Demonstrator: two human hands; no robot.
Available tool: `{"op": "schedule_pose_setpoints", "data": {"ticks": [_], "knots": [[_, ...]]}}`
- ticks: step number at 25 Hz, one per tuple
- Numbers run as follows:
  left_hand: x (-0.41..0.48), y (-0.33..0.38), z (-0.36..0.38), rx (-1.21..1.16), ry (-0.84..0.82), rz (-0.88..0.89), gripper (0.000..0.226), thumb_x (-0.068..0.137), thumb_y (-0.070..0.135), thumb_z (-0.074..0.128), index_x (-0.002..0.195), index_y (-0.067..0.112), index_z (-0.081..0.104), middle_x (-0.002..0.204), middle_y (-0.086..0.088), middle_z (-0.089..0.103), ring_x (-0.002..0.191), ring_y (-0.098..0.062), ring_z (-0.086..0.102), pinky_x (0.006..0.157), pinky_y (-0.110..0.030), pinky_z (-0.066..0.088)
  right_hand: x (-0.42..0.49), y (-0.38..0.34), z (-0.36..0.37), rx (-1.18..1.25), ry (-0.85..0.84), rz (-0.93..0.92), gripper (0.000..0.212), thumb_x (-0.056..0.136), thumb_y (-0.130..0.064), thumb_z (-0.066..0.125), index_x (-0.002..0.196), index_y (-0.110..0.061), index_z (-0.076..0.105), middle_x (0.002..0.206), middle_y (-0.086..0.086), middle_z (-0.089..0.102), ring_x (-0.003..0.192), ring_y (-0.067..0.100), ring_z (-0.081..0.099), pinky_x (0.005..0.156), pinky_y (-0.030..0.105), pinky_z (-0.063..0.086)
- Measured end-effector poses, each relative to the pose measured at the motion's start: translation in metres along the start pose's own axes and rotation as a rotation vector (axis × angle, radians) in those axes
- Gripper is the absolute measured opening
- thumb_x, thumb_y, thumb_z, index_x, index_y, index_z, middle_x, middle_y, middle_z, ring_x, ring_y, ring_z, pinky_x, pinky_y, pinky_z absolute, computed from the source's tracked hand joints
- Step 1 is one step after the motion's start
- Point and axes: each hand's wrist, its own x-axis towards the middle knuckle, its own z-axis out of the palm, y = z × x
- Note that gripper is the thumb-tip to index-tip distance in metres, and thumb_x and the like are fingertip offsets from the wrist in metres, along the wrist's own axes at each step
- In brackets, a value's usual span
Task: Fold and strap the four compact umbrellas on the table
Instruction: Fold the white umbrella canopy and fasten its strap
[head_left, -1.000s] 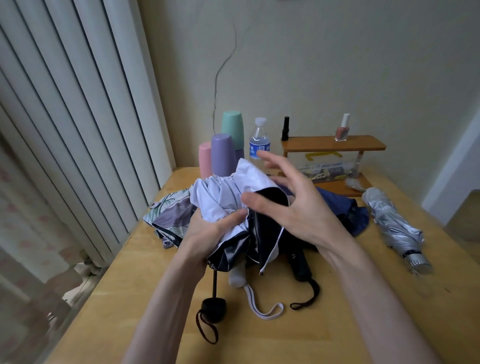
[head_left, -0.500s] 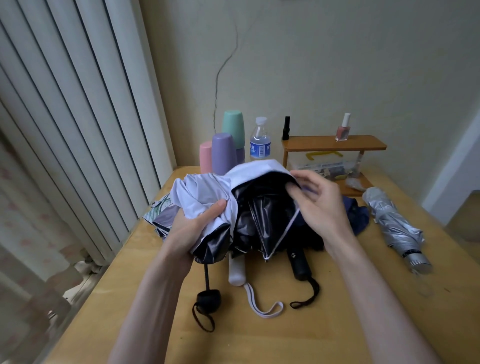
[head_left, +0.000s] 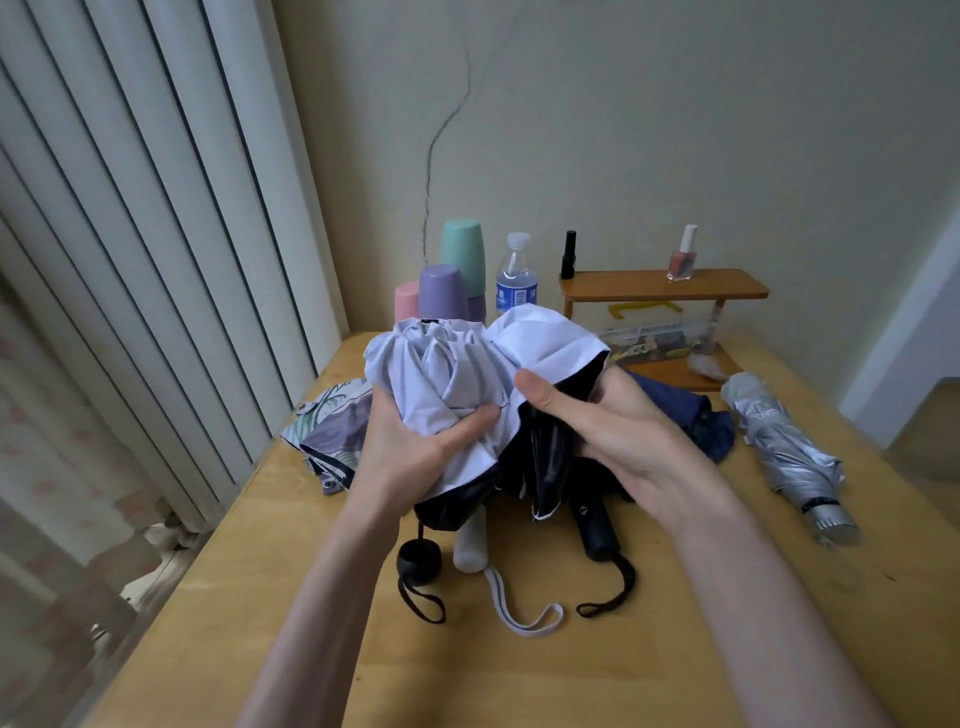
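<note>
Left grip (head_left: 415, 452) clenches the white umbrella (head_left: 447, 374) by its bunched canopy above the worktop (head_left: 519, 675); right grip (head_left: 623, 441) pinches a loose fold, left of the silver umbrella (head_left: 779, 441).

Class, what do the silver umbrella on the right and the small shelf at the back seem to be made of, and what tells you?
Silver umbrella: likely thin coated fabric; it creases softly and has a metallic sheen. Shelf: probably varnished wood; orange-brown with a glossy top.
</note>
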Motion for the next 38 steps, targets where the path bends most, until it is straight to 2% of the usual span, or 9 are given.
{"op": "schedule_pose_setpoints", "data": {"ticks": [3, 7, 14, 17, 21, 25, 30, 33, 38], "knots": [[-0.005, 0.002, 0.005, -0.012, -0.15, -0.068, 0.119, 0.058, 0.052, 0.102, 0.153, 0.024, 0.037, 0.138, 0.007, 0.066, 0.125, -0.012, 0.066, 0.108, -0.04, 0.053, 0.003, 0.01, 0.012, 0.07, 0.0, 0.06, 0.037, 0.095, -0.028, 0.077, 0.13, -0.021, 0.068, 0.117, -0.002, 0.079, 0.111, 0.017, 0.075, 0.106, 0.046, 0.056], [-0.01, 0.001, 0.007, -0.275, -0.364, -0.145, 0.063, 0.079, 0.033, 0.089, 0.117, -0.011, 0.065, 0.114, -0.022, 0.073, 0.105, -0.032, 0.067, 0.098, -0.049, 0.05, 0.006, 0.013, 0.026, 0.361, -0.035, 0.058, 0.026, 0.109, -0.017, 0.055, 0.132, -0.015, 0.067, 0.125, 0.005, 0.077, 0.118, 0.022, 0.072, 0.107, 0.045, 0.055], [-0.01, 0.003, 0.002, -0.293, -0.34, -0.176, 0.03, 0.083, 0.036, 0.083, 0.105, 0.016, 0.082, 0.109, -0.008, 0.08, 0.1, -0.019, 0.076, 0.083, -0.03, 0.058, 0.0, 0.012, 0.033, 0.555, -0.159, -0.017, 0.035, 0.11, -0.011, 0.044, 0.139, -0.009, 0.063, 0.134, 0.015, 0.071, 0.126, 0.029, 0.068, 0.108, 0.046, 0.054], [-0.01, 0.002, -0.002, -0.282, -0.353, -0.194, 0.052, 0.084, 0.04, 0.081, 0.128, 0.014, 0.074, 0.122, -0.007, 0.078, 0.116, -0.023, 0.074, 0.104, -0.041, 0.054, 0.001, 0.005, 0.025, 0.397, -0.162, -0.044, 0.036, 0.106, 0.001, 0.045, 0.137, -0.003, 0.062, 0.133, 0.017, 0.071, 0.125, 0.032, 0.068, 0.113, 0.051, 0.05], [-0.011, 0.003, -0.002, -0.228, -0.337, -0.188, 0.058, 0.073, 0.048, 0.09, 0.123, 0.022, 0.077, 0.121, 0.001, 0.079, 0.118, -0.02, 0.073, 0.113, -0.048, 0.05, 0.0, -0.007, 0.004, 0.108, -0.045, -0.176, 0.051, 0.095, 0.006, 0.064, 0.14, -0.018, 0.06, 0.133, 0.007, 0.072, 0.129, 0.026, 0.066, 0.112, 0.049, 0.052], [-0.015, 0.007, 0.007, -0.142, -0.354, -0.107, 0.042, 0.078, 0.044, 0.093, 0.114, 0.028, 0.08, 0.114, 0.009, 0.08, 0.111, -0.01, 0.074, 0.102, -0.035, 0.054, -0.005, -0.02, -0.006, -0.118, 0.005, -0.203, 0.1, 0.076, -0.047, 0.093, 0.156, -0.049, 0.034, 0.159, -0.012, 0.045, 0.148, 0.005, 0.04, 0.121, 0.035, 0.037], [-0.021, 0.018, 0.013, 0.152, -0.56, 0.057, 0.009, 0.096, 0.031, 0.077, 0.101, 0.024, 0.075, 0.078, 0.019, 0.076, 0.076, 0.006, 0.07, 0.071, -0.013, 0.049, -0.004, -0.012, 0.015, -0.348, -0.07, -0.142, 0.12, 0.06, -0.041, 0.096, 0.159, -0.04, 0.028, 0.134, -0.035, 0.043, 0.111, -0.028, 0.046, 0.09, -0.003, 0.037], [-0.022, 0.026, 0.013, 0.303, -0.673, 0.107, 0.023, 0.09, 0.031, 0.084, 0.106, 0.021, 0.07, 0.06, 0.027, 0.066, 0.055, 0.011, 0.061, 0.054, -0.005, 0.041, -0.003, -0.012, 0.013, -0.329, -0.087, -0.143, 0.104, 0.063, -0.033, 0.099, 0.148, -0.038, 0.041, 0.129, -0.035, 0.053, 0.107, -0.031, 0.049, 0.095, 0.001, 0.043], [-0.024, 0.011, 0.012, 0.103, -0.474, 0.016, 0.114, 0.056, 0.049, 0.104, 0.148, 0.042, 0.038, 0.137, 0.027, 0.061, 0.128, 0.009, 0.057, 0.101, -0.017, 0.049, 0.001, -0.006, 0.012, -0.19, 0.155, -0.226, 0.051, 0.068, -0.018, 0.099, 0.111, -0.015, 0.072, 0.103, -0.005, 0.08, 0.094, 0.007, 0.077, 0.083, 0.031, 0.063]]}}
